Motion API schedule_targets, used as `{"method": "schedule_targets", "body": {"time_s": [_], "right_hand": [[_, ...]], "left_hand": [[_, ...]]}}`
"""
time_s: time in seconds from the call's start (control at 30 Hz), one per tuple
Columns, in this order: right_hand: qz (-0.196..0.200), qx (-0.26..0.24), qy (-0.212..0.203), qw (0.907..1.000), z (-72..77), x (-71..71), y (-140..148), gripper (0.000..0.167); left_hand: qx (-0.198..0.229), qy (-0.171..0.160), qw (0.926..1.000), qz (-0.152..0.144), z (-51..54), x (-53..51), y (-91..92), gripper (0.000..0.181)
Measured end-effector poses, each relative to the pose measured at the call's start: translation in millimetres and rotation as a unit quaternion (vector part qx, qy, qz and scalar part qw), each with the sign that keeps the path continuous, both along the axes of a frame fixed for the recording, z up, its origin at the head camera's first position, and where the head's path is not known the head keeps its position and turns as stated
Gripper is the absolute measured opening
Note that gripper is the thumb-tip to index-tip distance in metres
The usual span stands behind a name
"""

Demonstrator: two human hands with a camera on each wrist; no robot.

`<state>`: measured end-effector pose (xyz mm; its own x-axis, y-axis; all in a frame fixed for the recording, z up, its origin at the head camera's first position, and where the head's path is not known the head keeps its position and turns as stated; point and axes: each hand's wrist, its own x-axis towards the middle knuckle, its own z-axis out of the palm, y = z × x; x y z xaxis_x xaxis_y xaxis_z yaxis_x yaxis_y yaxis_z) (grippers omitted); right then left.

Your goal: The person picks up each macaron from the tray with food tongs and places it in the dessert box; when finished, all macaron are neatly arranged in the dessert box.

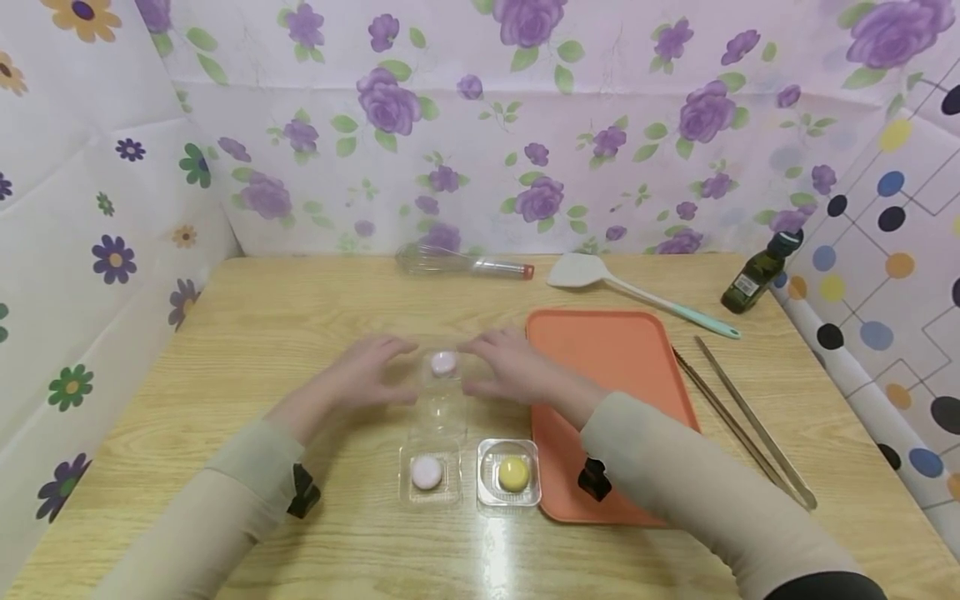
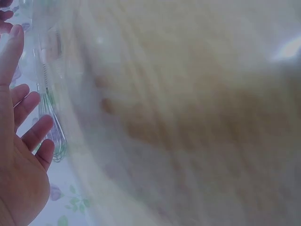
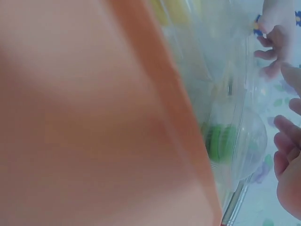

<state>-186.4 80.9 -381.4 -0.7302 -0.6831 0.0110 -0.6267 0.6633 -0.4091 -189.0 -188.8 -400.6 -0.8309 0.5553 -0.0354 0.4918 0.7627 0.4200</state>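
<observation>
A clear plastic box (image 1: pixel 438 408) with its lid folded open lies between the hands, a pale round macaron (image 1: pixel 443 363) at its far end. My left hand (image 1: pixel 371 371) is at its left side, fingers spread and slightly bent; my right hand (image 1: pixel 510 365) mirrors it on the right, over the tray's edge. Neither hand grips anything; whether fingertips touch the box is blurred. Nearer stand a clear box (image 1: pixel 405 492) with a pale pink macaron (image 1: pixel 426 472) and another box (image 1: pixel 482 496) with a yellow macaron (image 1: pixel 513 473). In the right wrist view, a green round piece (image 3: pixel 220 143) shows through clear plastic.
An orange tray (image 1: pixel 622 350) lies right of the boxes. Metal tongs (image 1: pixel 750 417) lie beyond it. At the back are a whisk (image 1: pixel 465 264), a white spatula (image 1: pixel 577 271) with a mint handle and a dark green bottle (image 1: pixel 757 275). Patterned cloth walls enclose the table.
</observation>
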Motion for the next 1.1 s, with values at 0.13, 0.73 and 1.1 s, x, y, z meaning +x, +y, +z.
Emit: {"method": "schedule_targets", "body": {"time_s": [0.13, 0.73, 1.1], "right_hand": [[0.027, -0.028, -0.038, 0.9985, 2.6, 9.6, 3, 0.059], [0.029, -0.017, -0.122, 0.9920, -2.8, 27.6, -4, 0.055], [0.025, 0.021, -0.159, 0.9868, -10.7, 32.8, -8, 0.058]], "left_hand": [[0.001, -0.006, 1.0000, -0.001, -2.0, 11.2, -6.6, 0.082], [0.041, -0.064, 0.9970, -0.014, -10.5, 33.8, -8.3, 0.084], [0.046, -0.058, 0.9966, -0.036, -6.0, 39.7, -5.1, 0.075]]}}
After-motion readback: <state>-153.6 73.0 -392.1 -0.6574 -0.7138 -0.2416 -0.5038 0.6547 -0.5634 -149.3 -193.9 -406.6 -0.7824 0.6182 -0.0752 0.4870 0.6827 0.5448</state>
